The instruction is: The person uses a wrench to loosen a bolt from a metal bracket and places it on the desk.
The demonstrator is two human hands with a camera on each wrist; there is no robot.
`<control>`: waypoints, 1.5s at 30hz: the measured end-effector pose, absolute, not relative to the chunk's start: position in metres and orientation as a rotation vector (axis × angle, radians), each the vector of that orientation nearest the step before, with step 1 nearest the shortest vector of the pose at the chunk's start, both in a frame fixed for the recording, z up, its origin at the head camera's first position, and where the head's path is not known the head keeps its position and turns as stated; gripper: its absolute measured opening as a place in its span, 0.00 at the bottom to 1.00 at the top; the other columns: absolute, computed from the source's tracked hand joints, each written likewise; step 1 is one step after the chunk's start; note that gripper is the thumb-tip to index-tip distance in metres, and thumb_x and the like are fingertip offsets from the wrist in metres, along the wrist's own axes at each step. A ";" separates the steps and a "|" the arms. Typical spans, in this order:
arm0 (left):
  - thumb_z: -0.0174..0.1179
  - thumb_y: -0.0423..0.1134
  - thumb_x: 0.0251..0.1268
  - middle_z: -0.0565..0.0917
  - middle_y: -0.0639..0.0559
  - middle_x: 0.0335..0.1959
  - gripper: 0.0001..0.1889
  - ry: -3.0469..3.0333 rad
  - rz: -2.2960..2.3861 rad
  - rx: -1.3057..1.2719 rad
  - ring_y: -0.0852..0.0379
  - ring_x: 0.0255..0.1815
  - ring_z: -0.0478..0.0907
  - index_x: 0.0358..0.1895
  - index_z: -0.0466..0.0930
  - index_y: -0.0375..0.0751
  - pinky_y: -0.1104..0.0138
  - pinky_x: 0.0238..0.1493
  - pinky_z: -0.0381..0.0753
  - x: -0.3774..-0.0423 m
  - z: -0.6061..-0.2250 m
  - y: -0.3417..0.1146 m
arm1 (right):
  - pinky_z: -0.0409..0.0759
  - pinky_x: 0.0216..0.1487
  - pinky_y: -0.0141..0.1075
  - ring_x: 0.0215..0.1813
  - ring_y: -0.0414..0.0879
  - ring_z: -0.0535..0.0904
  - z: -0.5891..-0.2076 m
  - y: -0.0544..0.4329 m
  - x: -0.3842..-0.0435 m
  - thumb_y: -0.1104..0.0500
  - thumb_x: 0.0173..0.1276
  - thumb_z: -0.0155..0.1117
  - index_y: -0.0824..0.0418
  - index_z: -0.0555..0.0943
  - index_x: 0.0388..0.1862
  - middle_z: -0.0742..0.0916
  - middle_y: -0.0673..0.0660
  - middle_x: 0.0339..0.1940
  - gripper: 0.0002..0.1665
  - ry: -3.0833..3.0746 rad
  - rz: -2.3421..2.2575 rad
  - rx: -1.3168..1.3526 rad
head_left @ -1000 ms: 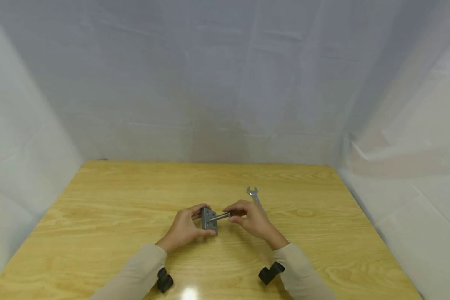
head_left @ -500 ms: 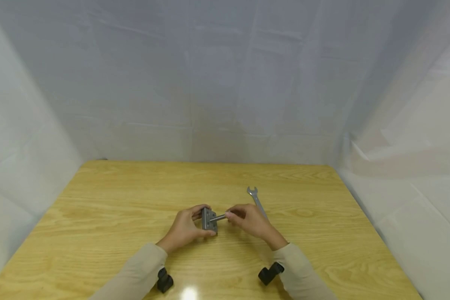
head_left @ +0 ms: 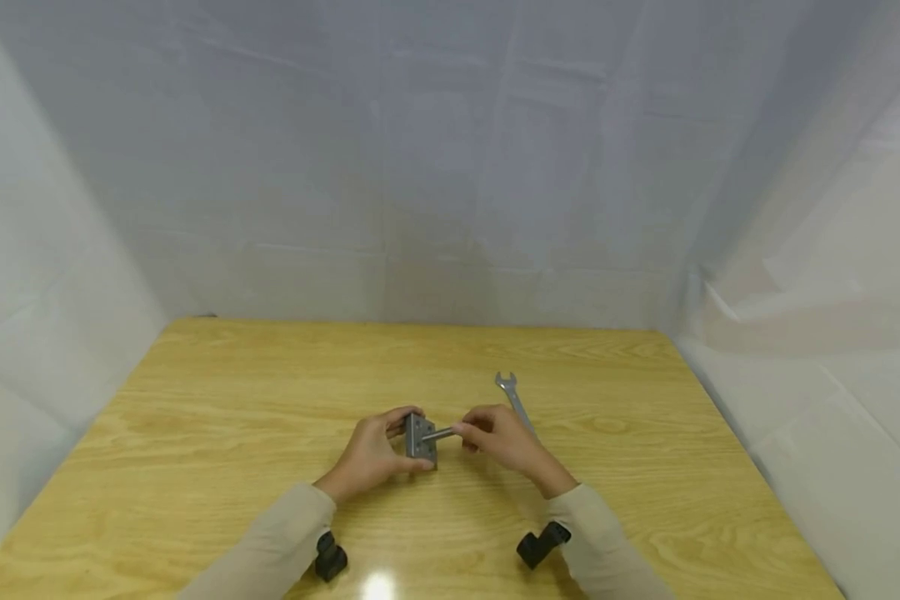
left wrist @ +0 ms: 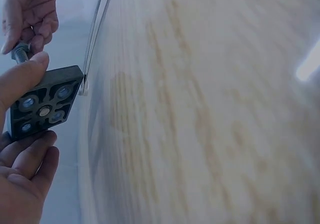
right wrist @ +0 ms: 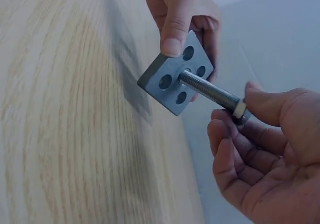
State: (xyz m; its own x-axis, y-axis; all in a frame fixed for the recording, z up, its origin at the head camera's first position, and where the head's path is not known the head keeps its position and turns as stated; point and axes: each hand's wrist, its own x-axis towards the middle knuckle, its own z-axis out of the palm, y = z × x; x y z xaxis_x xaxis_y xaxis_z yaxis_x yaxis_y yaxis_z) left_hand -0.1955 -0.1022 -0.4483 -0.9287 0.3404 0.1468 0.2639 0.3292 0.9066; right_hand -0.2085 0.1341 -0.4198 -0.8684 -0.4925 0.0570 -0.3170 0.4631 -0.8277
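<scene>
My left hand (head_left: pixel 370 451) grips a square grey plate (head_left: pixel 421 439) by its edges, thumb on one side and fingers on the opposite one. Several holes surround its centre, and the left wrist view shows a dark ribbed back (left wrist: pixel 47 102). A threaded bolt (right wrist: pixel 207 90) stands out of the plate's middle. At the bolt's outer end is a hex nut or head (right wrist: pixel 240 110); which of these cannot be told. My right hand (head_left: pixel 501 437) pinches that end between thumb and fingers. Both hands hold the parts above the wooden table (head_left: pixel 285 375).
An open-ended wrench (head_left: pixel 512 392) lies on the table beyond my right hand, its lower part hidden by that hand. White sheeting (head_left: pixel 435 167) hangs behind the table and at both sides. A black wrist camera (head_left: pixel 543 544) sits at each sleeve.
My right thumb and fingers have shifted around the bolt's outer end, first covering more of it, then drawing slightly back. The left hand and plate have stayed nearly still.
</scene>
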 end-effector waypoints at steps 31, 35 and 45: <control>0.80 0.40 0.37 0.78 0.39 0.57 0.43 2.518 1.668 0.545 0.42 0.57 0.78 0.62 0.72 0.31 0.64 0.55 0.81 -0.194 -0.450 -0.102 | 0.86 0.30 0.40 0.28 0.52 0.84 -0.423 0.134 -0.207 0.42 0.77 0.46 0.70 0.84 0.32 0.86 0.62 0.27 0.34 2.425 -1.373 -0.542; 0.79 0.38 0.38 0.78 0.39 0.57 0.42 2.512 1.670 0.549 0.42 0.56 0.78 0.62 0.72 0.31 0.64 0.54 0.81 -0.194 -0.449 -0.101 | 0.83 0.27 0.39 0.25 0.48 0.80 -0.422 0.134 -0.207 0.43 0.75 0.51 0.68 0.84 0.32 0.85 0.60 0.23 0.30 2.481 -1.341 -0.583; 0.79 0.40 0.39 0.78 0.39 0.58 0.43 2.501 1.674 0.541 0.41 0.56 0.78 0.63 0.71 0.31 0.65 0.53 0.82 -0.193 -0.449 -0.103 | 0.83 0.42 0.30 0.43 0.45 0.83 -0.419 0.137 -0.205 0.63 0.65 0.66 0.62 0.83 0.50 0.86 0.56 0.46 0.14 2.539 -1.426 -0.757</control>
State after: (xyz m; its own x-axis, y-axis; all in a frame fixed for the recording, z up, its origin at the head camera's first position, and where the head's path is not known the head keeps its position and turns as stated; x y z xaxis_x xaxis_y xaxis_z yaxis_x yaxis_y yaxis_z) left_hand -0.1932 -0.1030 -0.4489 -0.9341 0.3346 0.1247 0.2428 0.3390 0.9089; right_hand -0.2052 0.1367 -0.4188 -0.8652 -0.4854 0.1258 -0.3601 0.4269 -0.8295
